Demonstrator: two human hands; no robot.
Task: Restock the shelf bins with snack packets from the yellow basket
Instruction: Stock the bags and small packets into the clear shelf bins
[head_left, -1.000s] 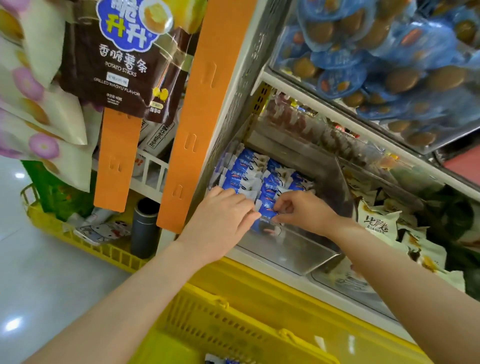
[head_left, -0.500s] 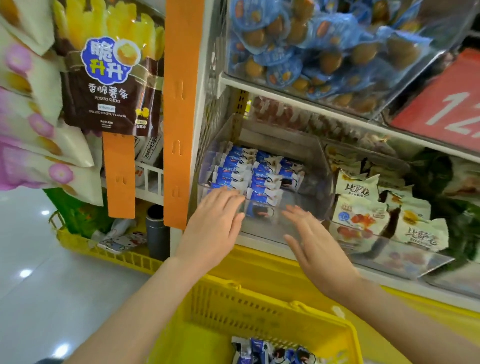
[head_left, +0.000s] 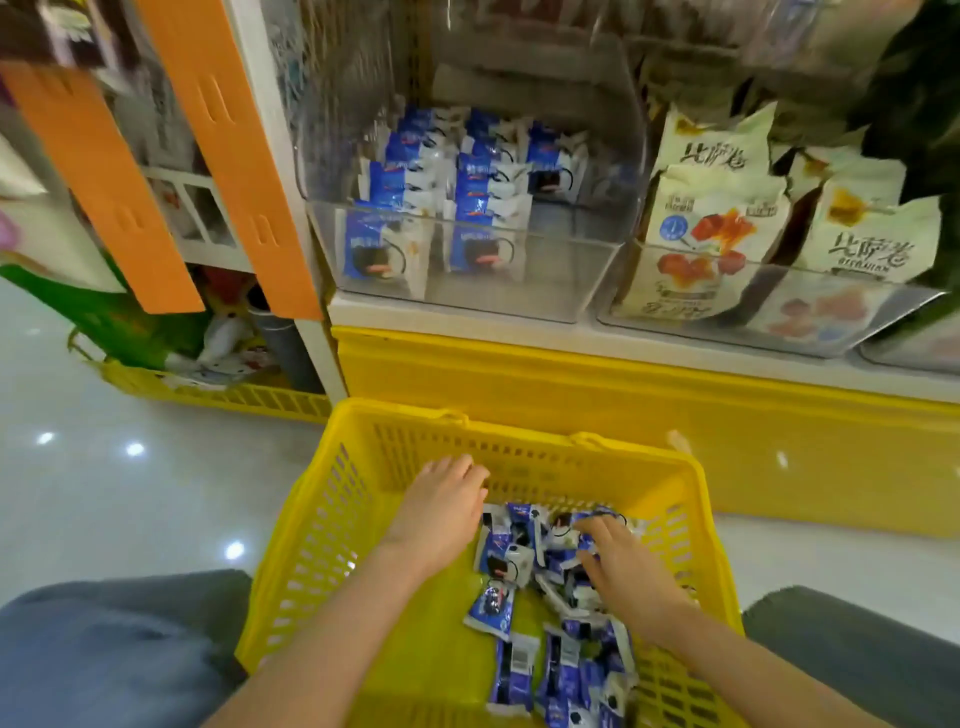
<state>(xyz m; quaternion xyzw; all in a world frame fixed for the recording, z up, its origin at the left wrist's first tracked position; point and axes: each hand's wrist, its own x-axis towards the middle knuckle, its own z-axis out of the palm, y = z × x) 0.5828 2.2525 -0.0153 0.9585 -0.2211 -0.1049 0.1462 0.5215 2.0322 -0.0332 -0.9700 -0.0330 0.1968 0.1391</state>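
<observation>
Packets (head_left: 550, 597) lay heaped in the basket (head_left: 322, 545), many left. Bin (head_left: 561, 280) on the shelf held rows of them, with its right front bare; restock judged partly done. Left hand (head_left: 441, 514) hung beside the heap, fingers bent down; grip not discernible. Right hand (head_left: 623, 571) rested on the heap, fingers spread, nothing visibly pinched.

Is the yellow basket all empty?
No, a heap of blue and white snack packets lies inside the yellow basket.
</observation>
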